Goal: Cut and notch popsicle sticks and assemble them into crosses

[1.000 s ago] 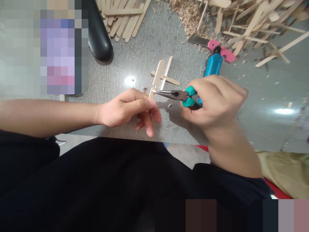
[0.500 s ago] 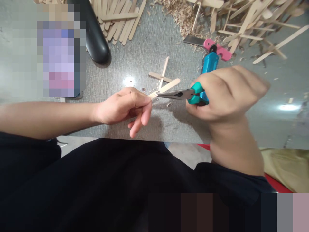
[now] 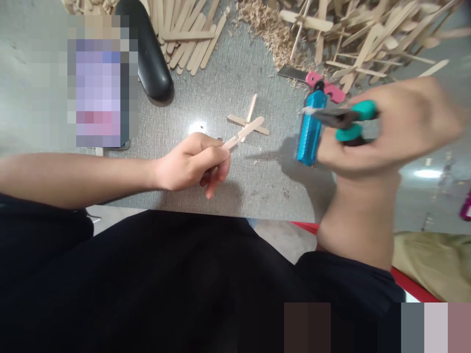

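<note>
Between the thumb and fingers of my left hand (image 3: 200, 159) is a wooden craft stick (image 3: 250, 127), pointing up and to the right, with a notch cut near its middle. Just behind its tip lies a small cross of two thin sticks (image 3: 253, 105) on the table. My right hand (image 3: 397, 130), blurred by motion, is wrapped round needle-nose pliers (image 3: 340, 117) with teal handles. A pale wood sliver (image 3: 310, 111) appears at the jaw tips. Below the jaws lies a blue-handled tool (image 3: 311, 132), partly covered by pliers and hand.
A pink folding blade (image 3: 326, 84) lies behind the blue tool. Farther back are wood shavings (image 3: 263, 29), loose craft sticks (image 3: 193, 37) and a heap of joined sticks (image 3: 368, 44). A black rounded case (image 3: 150, 59) stands at the left, beside a blurred-out rectangular object (image 3: 97, 93).
My right hand has pulled the pliers away to the right and up from the craft stick, uncovering the notch. My left hand keeps its hold in nearly the same place.
</note>
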`<state>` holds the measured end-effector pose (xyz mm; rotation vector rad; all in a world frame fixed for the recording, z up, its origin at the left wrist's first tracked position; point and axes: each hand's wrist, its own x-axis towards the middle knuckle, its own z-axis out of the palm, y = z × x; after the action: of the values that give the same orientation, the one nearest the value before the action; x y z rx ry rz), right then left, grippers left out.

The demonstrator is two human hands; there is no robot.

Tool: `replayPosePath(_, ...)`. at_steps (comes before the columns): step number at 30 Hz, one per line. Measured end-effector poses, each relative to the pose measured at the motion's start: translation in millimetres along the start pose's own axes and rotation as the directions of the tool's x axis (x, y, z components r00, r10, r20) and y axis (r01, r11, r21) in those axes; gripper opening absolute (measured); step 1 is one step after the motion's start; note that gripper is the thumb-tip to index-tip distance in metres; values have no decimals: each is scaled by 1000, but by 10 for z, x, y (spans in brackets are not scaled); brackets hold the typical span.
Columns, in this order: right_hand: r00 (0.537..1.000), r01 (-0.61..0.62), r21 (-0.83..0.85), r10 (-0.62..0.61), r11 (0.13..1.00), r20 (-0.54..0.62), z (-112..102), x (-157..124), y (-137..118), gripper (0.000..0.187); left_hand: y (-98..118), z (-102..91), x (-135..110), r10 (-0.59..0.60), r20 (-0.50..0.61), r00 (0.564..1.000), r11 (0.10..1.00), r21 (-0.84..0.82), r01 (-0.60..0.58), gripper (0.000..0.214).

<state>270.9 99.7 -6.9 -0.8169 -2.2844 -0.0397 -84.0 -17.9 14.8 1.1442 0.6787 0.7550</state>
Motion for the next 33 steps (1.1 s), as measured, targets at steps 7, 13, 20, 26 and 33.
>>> replayPosePath(7,981,196,-109,-195,975,25,231,175,-529,32,-5,29,-23,27,-42,999,995,93,-23,49)
replayPosePath(13,985,103,-75,-91,992,145,177,84,-431,37,-22,30,-6,47,-53,997,997,66,-44,56)
replayPosePath(20,986,89,-39,-83,995,142,209,59,-433,41,-87,24,-20,38,-55,998,997,76,-34,56)
replayPosePath(26,978,56,72,-69,996,198,138,159,-670,39,-245,25,16,146,-285,947,983,146,-108,54)
replayPosePath(33,976,19,176,-57,984,211,149,185,-841,35,-343,-23,51,255,-342,904,966,135,-222,72)
